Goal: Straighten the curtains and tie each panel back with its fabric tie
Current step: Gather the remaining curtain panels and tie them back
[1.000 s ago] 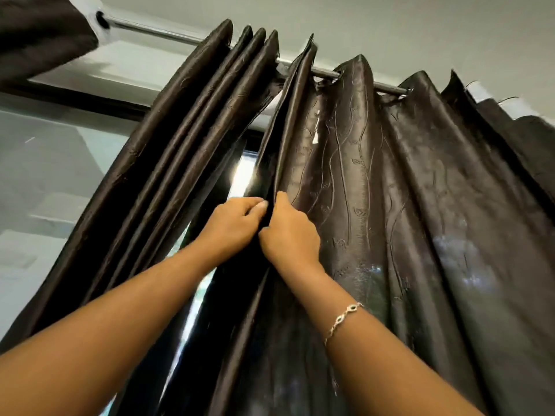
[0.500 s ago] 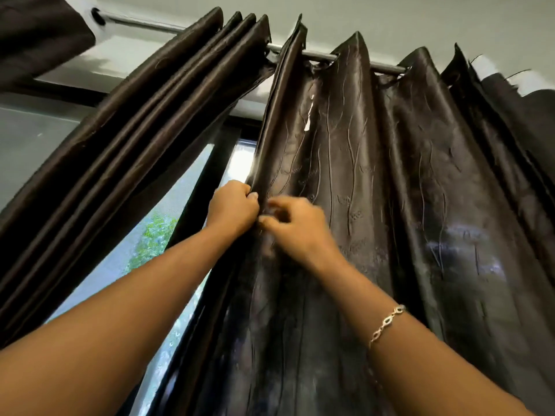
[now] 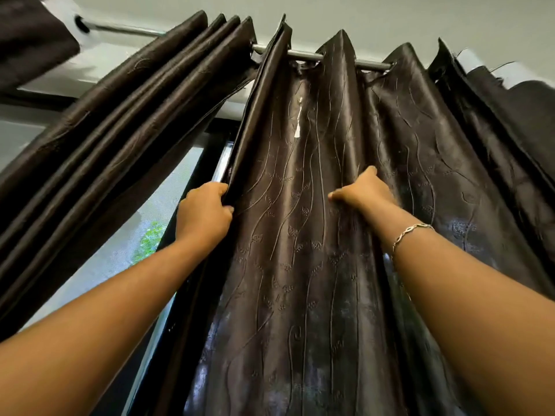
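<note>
the right panel (image 3: 300, 235), dark brown with stitched vines, hangs from the rod (image 3: 304, 54) and spreads in loose folds across the middle of the view. the left hand (image 3: 204, 216) is clenched round its left edge, fingers wrapped over the hem. the right hand (image 3: 365, 192), slightly blurred, grasps a fold further right, well apart from the left hand. a bracelet (image 3: 411, 232) sits on the right wrist. the left panel (image 3: 120, 115) is bunched in tight pleats at the upper left, with the window (image 3: 120, 256) between the panels.
</note>
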